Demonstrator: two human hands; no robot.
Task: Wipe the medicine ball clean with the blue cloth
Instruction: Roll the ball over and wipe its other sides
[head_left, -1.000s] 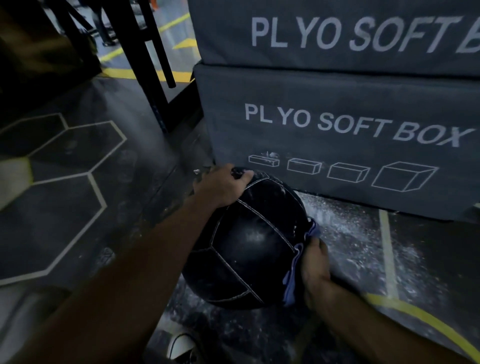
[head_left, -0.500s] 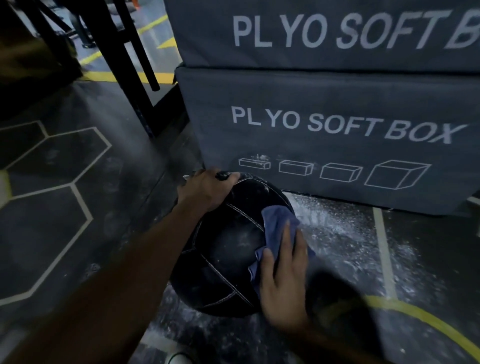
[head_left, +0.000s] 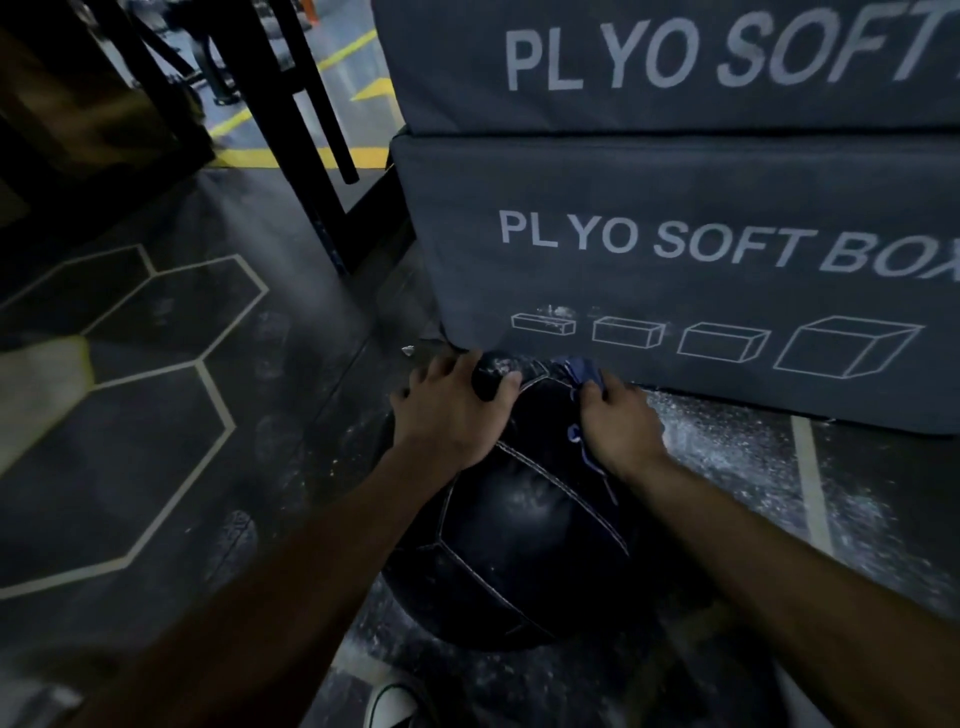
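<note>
Boxes (head_left: 701, 270) lettered "PLYO SOFT BOX", left hand (head_left: 447, 410) gripping medicine ball (head_left: 524, 545) — right hand (head_left: 621, 428) clutching blue cloth (head_left: 582, 371)

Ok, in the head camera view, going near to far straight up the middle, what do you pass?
White shoe toe → medicine ball → left hand gripping the ball's far top → lower plyo soft box → upper plyo soft box.

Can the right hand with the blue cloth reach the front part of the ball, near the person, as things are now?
Probably yes. The right hand presses the blue cloth on top of the medicine ball; the near face is bare, and the left hand grips higher up.
</note>
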